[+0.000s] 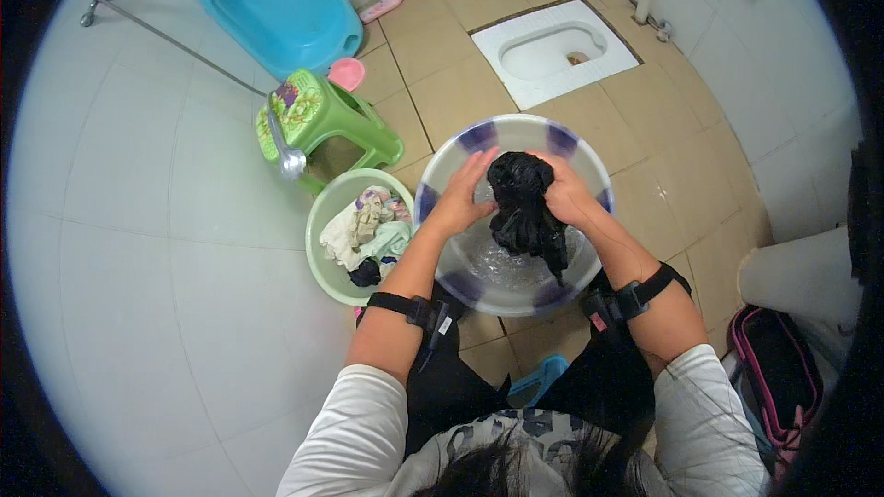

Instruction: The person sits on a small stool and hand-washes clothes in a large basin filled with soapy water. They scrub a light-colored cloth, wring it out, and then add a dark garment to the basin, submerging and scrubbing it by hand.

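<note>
Wet-looking black cloth [522, 212] hangs bunched over a large white basin with purple patches [451, 271]. My right hand [569, 195] grips its upper right side, fingers partly hidden behind it. On the other side, my left hand [465, 195] is open, fingers stretched out and thumb near the cloth's edge. Clear water [502, 267] with some bubbles shows in the basin below.
Left of the basin stands a pale green tub [316, 248] of light crumpled clothes. Behind it is a green stool [331, 115] with a shower head [292, 163]. Farther off are a blue baby bath [276, 9], pink bowl [347, 74] and white squat toilet [557, 51].
</note>
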A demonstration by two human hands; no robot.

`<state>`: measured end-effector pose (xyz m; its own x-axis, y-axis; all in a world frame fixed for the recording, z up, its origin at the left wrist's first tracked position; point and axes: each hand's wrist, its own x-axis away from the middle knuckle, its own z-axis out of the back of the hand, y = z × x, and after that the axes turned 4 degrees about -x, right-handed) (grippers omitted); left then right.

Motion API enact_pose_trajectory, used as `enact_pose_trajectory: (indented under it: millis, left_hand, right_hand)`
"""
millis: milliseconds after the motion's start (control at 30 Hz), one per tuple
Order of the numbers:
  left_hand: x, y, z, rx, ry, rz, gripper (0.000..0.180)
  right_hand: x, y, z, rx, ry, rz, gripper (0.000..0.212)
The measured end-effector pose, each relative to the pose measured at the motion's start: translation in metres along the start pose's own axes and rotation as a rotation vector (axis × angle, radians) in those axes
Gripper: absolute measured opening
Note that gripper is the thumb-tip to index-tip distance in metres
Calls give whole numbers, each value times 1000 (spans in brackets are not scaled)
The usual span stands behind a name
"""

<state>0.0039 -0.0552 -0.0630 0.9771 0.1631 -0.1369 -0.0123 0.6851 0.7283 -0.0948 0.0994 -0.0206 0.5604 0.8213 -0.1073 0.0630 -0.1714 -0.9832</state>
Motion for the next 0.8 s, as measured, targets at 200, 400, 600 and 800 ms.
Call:
enact_pose_trajectory:
  millis: [200, 400, 600, 800]
  left_hand:
    - [3, -30, -10, 110, -165, 140, 61]
    - [4, -14, 4, 273, -337, 524, 30]
    - [4, 2, 17, 508, -68, 547, 33]
    - [-6, 51, 12, 153, 316, 51, 26]
  right_hand:
    - [-7, 8, 13, 9, -175, 7, 29]
    - [-12, 18, 38, -414, 5, -243, 37]
    - [-22, 22, 42, -482, 225, -358, 44]
    - [-26, 48, 33, -843, 444, -486, 37]
